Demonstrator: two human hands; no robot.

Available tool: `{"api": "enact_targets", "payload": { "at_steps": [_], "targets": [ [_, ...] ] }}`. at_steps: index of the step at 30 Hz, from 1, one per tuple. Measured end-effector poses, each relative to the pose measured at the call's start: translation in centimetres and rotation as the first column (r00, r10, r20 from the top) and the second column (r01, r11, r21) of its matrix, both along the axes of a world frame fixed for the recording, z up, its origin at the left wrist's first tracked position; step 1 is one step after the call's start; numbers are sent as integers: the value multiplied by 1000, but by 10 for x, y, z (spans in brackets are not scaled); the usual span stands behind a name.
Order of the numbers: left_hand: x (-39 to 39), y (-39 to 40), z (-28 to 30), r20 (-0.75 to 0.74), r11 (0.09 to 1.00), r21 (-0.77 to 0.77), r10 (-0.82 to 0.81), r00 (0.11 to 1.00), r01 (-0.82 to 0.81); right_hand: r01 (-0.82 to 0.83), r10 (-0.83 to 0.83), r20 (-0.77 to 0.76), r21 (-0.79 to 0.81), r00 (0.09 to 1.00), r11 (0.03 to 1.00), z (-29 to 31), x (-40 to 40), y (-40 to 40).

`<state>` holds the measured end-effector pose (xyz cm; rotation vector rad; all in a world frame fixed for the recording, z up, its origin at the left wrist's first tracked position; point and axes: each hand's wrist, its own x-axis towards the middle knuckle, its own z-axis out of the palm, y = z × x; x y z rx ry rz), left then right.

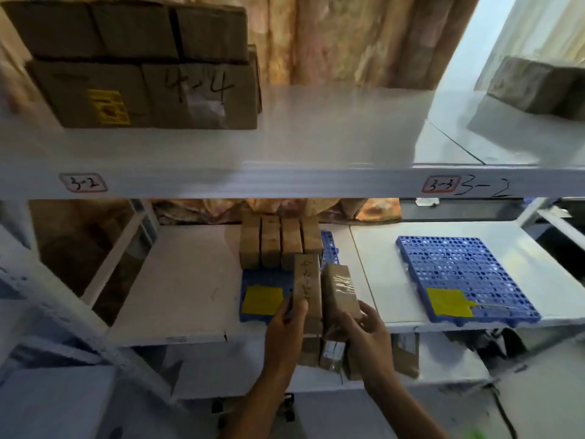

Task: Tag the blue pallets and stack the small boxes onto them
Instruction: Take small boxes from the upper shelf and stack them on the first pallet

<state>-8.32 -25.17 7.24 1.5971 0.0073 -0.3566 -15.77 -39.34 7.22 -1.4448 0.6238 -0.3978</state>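
White metal shelving holds two blue perforated plastic pallets, each bearing a yellow tag. On the left pallet stand four small brown cardboard boxes in a row. The left hand grips a handwritten box, fingers curled round it; the right hand grips a taped box beside it. The right pallet is bare.

My feed is soft and smeared with motion blur. Cool light washes the upper shelf, with glare at upper right. Under it sits shadow. Edges bow from the wide lens.
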Motion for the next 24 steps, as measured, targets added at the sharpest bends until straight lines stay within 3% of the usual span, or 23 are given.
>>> {"api": "enact_targets", "payload": {
  "at_steps": [8, 15, 20, 24],
  "targets": [
    [33, -12, -8, -49, 992, -47, 114, 992, -116, 158, -160, -23, -98, 987, 983, -12, 79, -45],
    [44, -11, -15, -86, 986, -20, 163, 983, -166, 35, -58, -108, -196, 992, 980, -22, 167, -75],
    [47, -7, -20, -108, 990, -13, 139, 984, -141, 0, -20, -119, -165, 993, 986, -28, 199, -93],
    [45, -6, -21, -86, 995, 8, 104, 991, -104, -122, 103, -127, -150, 987, 981, -38, 201, -99]
  ]
}}
